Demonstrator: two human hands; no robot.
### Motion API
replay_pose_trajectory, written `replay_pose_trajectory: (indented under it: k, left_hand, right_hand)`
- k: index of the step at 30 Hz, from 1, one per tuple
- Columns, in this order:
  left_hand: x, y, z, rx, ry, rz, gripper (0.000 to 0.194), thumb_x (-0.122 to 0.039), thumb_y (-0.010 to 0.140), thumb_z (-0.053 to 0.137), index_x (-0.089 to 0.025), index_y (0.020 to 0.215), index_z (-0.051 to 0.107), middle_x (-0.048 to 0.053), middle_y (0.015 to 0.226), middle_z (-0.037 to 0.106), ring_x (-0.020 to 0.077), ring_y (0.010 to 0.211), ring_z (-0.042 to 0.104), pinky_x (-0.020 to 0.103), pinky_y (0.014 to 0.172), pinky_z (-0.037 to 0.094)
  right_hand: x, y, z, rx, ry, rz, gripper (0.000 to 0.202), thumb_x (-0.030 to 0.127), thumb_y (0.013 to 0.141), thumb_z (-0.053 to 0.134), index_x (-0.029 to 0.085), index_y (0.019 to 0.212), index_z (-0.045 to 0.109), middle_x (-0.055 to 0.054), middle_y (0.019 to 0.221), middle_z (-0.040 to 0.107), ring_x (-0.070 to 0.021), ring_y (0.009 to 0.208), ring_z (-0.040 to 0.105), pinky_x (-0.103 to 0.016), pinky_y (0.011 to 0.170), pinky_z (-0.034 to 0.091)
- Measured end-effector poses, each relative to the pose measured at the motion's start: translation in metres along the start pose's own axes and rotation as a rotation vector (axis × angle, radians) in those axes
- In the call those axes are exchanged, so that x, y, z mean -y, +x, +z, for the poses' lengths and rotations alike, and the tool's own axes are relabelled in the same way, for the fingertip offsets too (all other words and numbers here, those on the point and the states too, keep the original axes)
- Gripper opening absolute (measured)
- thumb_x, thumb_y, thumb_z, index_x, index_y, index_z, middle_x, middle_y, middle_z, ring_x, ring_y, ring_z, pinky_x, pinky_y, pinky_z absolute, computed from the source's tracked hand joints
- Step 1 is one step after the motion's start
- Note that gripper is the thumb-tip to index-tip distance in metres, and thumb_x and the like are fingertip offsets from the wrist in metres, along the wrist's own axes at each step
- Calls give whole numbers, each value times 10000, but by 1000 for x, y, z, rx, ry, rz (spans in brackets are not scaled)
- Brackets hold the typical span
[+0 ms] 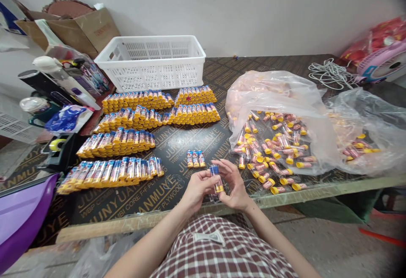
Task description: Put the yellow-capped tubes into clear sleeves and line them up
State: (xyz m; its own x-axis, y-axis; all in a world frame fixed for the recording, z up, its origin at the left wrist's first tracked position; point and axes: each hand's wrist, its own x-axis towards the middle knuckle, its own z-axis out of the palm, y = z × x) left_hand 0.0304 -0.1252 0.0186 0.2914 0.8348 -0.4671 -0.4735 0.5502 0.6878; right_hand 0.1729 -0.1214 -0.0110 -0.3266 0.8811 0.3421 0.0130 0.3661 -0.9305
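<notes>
Near the table's front edge, my left hand [198, 188] pinches a small clear tube [217, 179] with a blue top and a yellow base. My right hand [233, 187] holds the same tube from the other side, its thumb near the yellow end and its fingers by the blue end. Just beyond my hands, a short row of similar tubes [196, 158] lies on the dark table. To the left are stacked rows of blue-and-yellow tubes [127, 170]. On the right, loose tubes with yellow ends [283, 140] spill from a clear plastic bag [269, 87].
A white plastic basket [165, 68] stands behind the rows. At the left are a tape dispenser [61, 151], bottles and a cardboard box [85, 30]. A second bag [377, 121], a white cable [333, 74] and a pink fan [382, 62] are at the right.
</notes>
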Motion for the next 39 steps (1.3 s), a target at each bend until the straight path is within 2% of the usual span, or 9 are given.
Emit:
replay_pose_trajectory:
  k: [7,10,13,15,18,22,25,28,39]
  left_hand:
    - [-5,12,-14,-88,63,67,373,-390,544,815,-109,699,626,31,643,631,85,514,528,198,498,394]
    - [-23,31,-43,-329,298,253,439,-413,511,813,-140,782,603,12,618,622,134,546,568,234,528,425]
    - [-40,51,-77,-630,733,428,521,-409,504,812,-178,916,593,-47,524,552,153,532,550,242,547,399]
    - [-45,60,-93,-686,951,452,518,-404,514,810,-187,932,594,-45,517,545,175,555,557,252,576,381]
    - [-42,64,-101,-674,1099,458,463,-408,567,790,-199,938,607,-23,527,552,201,585,565,258,599,351]
    - [-24,52,-82,-677,1262,570,254,-435,725,674,-199,808,630,19,617,578,193,631,556,264,628,332]
    - [-1,41,-60,-367,1461,569,189,-361,814,594,-191,741,633,38,747,613,173,718,559,259,675,352]
    - [20,36,-46,-128,1633,459,125,-323,792,631,-203,827,638,38,860,606,181,825,558,256,690,367]
    - [28,31,-50,-140,1522,326,66,-193,824,555,-200,784,606,22,756,653,169,730,593,250,661,355]
  right_hand:
    - [-1,3,-3,16,-60,-13,845,157,684,573,279,1410,158,-110,1475,278,-248,1234,461,-443,1012,418]
    - [-5,3,-16,-59,-170,-2,829,211,730,588,287,1427,146,-94,1505,200,-255,1245,437,-469,1022,391]
    - [-15,2,-33,-192,-376,74,660,211,795,553,277,1391,279,-93,1405,371,-233,1158,493,-448,965,424]
    - [-24,1,-46,-278,-566,92,467,214,818,533,248,1278,459,-92,1262,499,-233,1086,519,-438,927,430]
    - [-39,-2,-64,-380,-894,70,248,252,810,556,207,1044,626,-92,996,610,-260,955,533,-445,860,411]
    - [-47,-5,-77,-320,-1326,115,272,356,786,616,180,991,647,-98,864,655,-289,869,495,-452,806,320]
    - [-45,-4,-76,-193,-1465,192,326,372,808,592,171,1063,619,-99,862,668,-299,896,471,-435,802,264]
    - [-42,0,-71,-97,-1499,256,325,327,825,560,170,1107,593,-97,847,680,-300,913,460,-416,793,239]
    - [-29,0,-71,-144,-1246,274,272,215,785,501,153,1016,630,-105,883,663,-271,858,542,-401,763,375]
